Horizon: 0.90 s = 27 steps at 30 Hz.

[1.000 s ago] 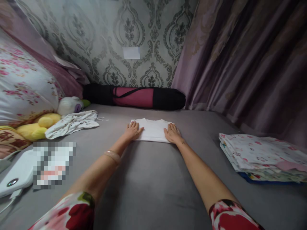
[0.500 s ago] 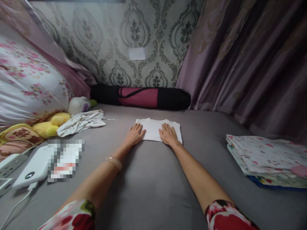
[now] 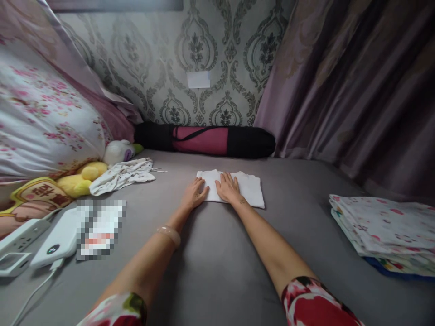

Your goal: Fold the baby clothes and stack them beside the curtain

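Note:
A folded white cloth, perhaps a garment [image 3: 250, 190], lies flat on the grey bed sheet [image 3: 217, 253] in front of me. My left hand [image 3: 195, 194] rests at its left edge, fingers stretched out and thumb apart. Flat on the middle of the cloth is my right hand [image 3: 228, 187], its fingers extended forward. Neither hand grips anything. Parts of the cloth are covered by both hands.
At right lies a stack of folded printed cloths [image 3: 387, 226]. On the left are a white power bank [image 3: 61, 240] with a cable, a power strip [image 3: 23, 237], a crumpled spotted cloth [image 3: 124, 176] and plush toys [image 3: 76, 183]. A black-and-pink long bag [image 3: 200, 140] lies along the wall.
My right hand has slid left across the white cloth, from its right part to the middle, closer to my left hand. The left hand stays at the left edge. The view has shifted slightly.

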### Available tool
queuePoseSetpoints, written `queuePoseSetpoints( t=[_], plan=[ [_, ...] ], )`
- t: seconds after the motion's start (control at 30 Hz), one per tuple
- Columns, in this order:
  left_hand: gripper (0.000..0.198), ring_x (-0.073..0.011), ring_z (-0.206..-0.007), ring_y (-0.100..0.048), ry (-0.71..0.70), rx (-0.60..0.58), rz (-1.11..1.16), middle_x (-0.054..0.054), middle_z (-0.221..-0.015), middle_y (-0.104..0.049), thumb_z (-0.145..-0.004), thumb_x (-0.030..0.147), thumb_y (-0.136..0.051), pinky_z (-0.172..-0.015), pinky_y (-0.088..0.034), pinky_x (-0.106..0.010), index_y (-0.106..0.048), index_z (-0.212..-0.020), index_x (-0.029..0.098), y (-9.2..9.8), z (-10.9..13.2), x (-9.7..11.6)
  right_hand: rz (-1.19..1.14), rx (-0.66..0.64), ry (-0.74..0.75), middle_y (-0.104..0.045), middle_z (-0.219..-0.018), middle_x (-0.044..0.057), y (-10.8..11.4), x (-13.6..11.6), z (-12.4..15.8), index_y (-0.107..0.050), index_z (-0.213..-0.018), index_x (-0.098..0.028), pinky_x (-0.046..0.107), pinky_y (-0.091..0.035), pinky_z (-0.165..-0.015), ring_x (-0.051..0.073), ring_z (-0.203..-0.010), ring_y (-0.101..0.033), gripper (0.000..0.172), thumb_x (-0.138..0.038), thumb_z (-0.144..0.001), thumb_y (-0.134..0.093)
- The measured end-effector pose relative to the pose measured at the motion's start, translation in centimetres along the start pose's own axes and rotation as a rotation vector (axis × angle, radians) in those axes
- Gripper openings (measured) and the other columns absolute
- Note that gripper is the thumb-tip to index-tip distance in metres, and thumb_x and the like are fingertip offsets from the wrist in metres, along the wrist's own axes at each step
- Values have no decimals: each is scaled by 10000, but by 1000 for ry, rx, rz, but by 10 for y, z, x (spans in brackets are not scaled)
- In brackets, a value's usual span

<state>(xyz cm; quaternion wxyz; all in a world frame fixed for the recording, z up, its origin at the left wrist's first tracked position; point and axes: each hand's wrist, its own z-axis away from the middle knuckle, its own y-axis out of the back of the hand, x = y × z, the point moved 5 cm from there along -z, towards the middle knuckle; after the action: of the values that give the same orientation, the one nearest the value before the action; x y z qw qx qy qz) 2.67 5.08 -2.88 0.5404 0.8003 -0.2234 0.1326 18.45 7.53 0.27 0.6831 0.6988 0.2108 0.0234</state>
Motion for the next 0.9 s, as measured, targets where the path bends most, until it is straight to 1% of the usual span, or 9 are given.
queuePoseSetpoints(
  t=[0.1, 0.2, 0.37, 0.5, 0.63, 0.7, 0.8, 0.9],
  plan=[
    [361, -269, -1325, -477, 10, 19, 24, -145, -1368, -562, -909, 345, -499, -1123, -374, -409, -608, -1199, 159, 0, -1, -3, 11, 43, -13, -279, -1571, 143, -12, -3, 0, -316, -1493, -38, 457, -86, -1174, 247, -1458, -194, 614, -388, -998, -221],
    [335, -265, -1300, -504, 11, 29, 54, -141, -1347, -580, -898, 318, -511, -1109, -394, -411, -624, -1178, 171, 0, -3, -6, 22, 37, -18, -270, -1574, 140, -18, -1, 1, -308, -1498, -41, 460, -88, -1172, 242, -1459, -191, 615, -383, -996, -209],
    [346, -254, -1289, -519, 45, 55, 137, -125, -1348, -589, -862, 257, -523, -1112, -391, -411, -634, -1181, 181, -3, -5, -14, 28, -28, -36, -246, -1583, 141, -13, 0, -2, -282, -1508, -45, 470, -92, -1173, 244, -1467, -170, 617, -381, -996, -211],
    [357, -241, -1266, -543, 114, 107, 250, -117, -1334, -607, -860, 243, -501, -1109, -393, -410, -645, -1179, 175, -4, -7, -22, 14, -104, -67, -239, -1584, 153, -8, -9, -10, -287, -1504, -39, 484, -110, -1170, 260, -1469, -162, 604, -354, -991, -246],
    [399, -234, -1207, -585, 197, 170, 365, -101, -1276, -651, -837, 168, -451, -1083, -420, -410, -652, -1182, 168, -2, -8, -30, -12, -44, -11, -209, -1596, 135, -11, -26, -14, -274, -1511, -45, 465, -81, -1176, 254, -1473, -143, 621, -393, -999, -221],
    [436, -235, -1184, -597, 240, 192, 404, -94, -1241, -671, -819, 133, -421, -1078, -425, -412, -653, -1186, 162, 1, -7, -34, -15, 3, -6, -234, -1588, 139, -16, -31, -13, -290, -1502, -37, 460, -73, -1175, 252, -1467, -160, 628, -406, -1000, -211],
    [455, -241, -1176, -599, 300, 230, 445, -92, -1221, -680, -818, 134, -400, -1076, -424, -414, -649, -1199, 150, 8, -4, -38, 1, 46, -13, -269, -1575, 146, -22, -33, -11, -309, -1494, -34, 456, -63, -1173, 246, -1462, -170, 623, -401, -998, -220],
    [468, -237, -1201, -582, 347, 265, 476, -92, -1249, -665, -815, 136, -388, -1095, -403, -407, -643, -1208, 139, 13, -2, -39, 8, 27, -18, -257, -1580, 140, -23, -31, -12, -304, -1499, -41, 451, -61, -1174, 240, -1464, -163, 621, -399, -998, -217]
  ],
)
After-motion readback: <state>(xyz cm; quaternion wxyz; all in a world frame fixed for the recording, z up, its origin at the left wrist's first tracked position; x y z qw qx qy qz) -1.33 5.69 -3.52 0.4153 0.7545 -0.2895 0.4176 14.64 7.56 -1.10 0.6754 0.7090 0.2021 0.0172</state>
